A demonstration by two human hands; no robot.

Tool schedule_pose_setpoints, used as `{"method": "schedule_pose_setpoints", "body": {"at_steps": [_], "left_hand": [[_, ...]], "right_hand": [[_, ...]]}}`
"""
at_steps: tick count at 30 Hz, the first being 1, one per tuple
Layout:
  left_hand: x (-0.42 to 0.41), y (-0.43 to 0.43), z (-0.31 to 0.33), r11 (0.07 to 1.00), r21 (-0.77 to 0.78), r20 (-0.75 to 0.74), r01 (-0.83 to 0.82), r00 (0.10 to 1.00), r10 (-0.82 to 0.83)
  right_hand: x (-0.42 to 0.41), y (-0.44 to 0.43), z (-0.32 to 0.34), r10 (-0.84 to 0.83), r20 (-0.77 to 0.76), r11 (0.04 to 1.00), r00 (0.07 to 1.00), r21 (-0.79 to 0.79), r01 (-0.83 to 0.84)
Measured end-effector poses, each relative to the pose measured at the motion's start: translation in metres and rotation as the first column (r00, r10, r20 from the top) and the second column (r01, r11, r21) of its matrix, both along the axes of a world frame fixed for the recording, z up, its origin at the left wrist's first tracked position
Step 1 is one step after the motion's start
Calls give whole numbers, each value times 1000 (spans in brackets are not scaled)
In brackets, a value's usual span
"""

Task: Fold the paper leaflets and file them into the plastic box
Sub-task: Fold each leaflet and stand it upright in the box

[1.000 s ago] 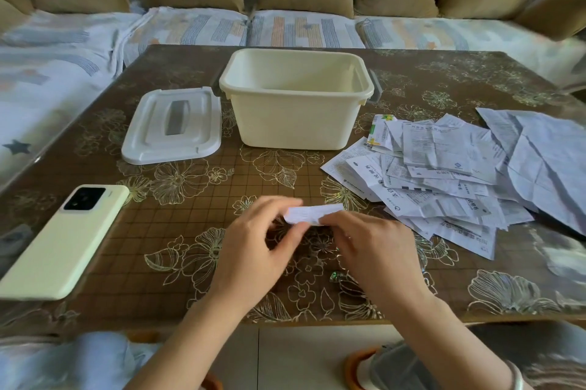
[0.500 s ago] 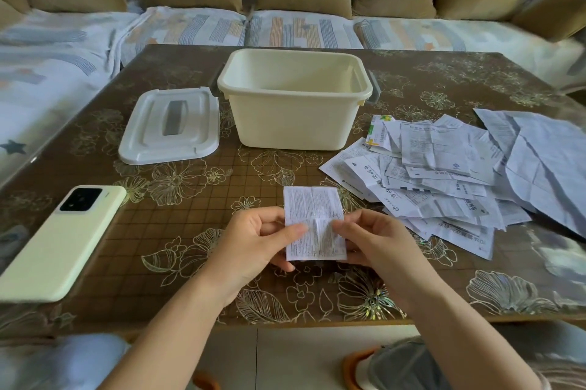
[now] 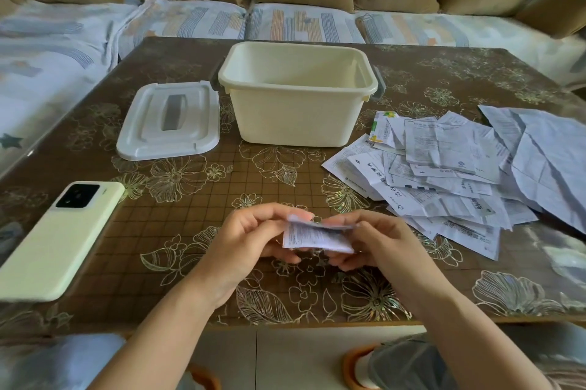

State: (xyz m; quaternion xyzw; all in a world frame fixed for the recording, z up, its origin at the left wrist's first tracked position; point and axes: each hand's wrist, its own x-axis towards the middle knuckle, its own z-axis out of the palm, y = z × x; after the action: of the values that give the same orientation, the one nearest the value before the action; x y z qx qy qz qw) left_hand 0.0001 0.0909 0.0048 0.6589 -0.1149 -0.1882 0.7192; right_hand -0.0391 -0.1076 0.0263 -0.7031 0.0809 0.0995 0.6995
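Paper leaflet (image 3: 317, 236) pinched mid-fold between both hands, left hand (image 3: 253, 237) and right hand (image 3: 377, 243), as the plastic box (image 3: 296, 113) appears empty and a pile of leaflets (image 3: 444, 177) waits unfolded on the worktop (image 3: 190, 231).

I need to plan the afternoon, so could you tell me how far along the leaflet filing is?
Done: white lid is off; no leaflets visible in the cream plastic box. In hand: left hand and right hand fold one printed paper leaflet. Left: the loose leaflet pile.
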Motion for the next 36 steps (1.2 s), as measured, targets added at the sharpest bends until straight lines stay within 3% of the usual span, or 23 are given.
{"method": "schedule_pose_setpoints", "body": {"at_steps": [4,8,11,13,16,19,22,26,29,34,36], "left_hand": [[1,2,-1,1000,-29,-6,11,1000,-11],[5,0,2,943,315,315,-109,949,4],[16,2,13,924,339,426,-174,905,14],[27,3,25,905,335,517,-263,854,56],[49,4,52,891,300,631,-342,771,84],[70,2,75,898,270,653,-347,751,94],[96,3,95,890,238,692,-389,711,125],[135,19,107,841,117,717,-528,631,296],[161,31,108,777,78,707,-625,584,399],[189,34,104,757,44,690,-652,567,449],[196,33,102,771,36,687,-636,576,443]], "right_hand": [[4,-2,2,1,-27,1000,1000,28,-1],[15,-7,5,73,97,978,993,-203,-52],[32,-11,16,165,151,931,975,-350,-103],[48,-11,30,248,228,863,942,-494,-107],[74,-5,59,362,334,665,870,-747,10],[98,5,89,423,408,500,809,-849,167],[129,8,116,439,417,480,795,-858,185],[180,-6,139,350,487,566,801,-791,234],[219,-12,137,380,407,441,831,-869,224],[263,2,115,554,40,151,831,-987,-53],[272,9,110,590,-51,101,806,-985,-136]]}}
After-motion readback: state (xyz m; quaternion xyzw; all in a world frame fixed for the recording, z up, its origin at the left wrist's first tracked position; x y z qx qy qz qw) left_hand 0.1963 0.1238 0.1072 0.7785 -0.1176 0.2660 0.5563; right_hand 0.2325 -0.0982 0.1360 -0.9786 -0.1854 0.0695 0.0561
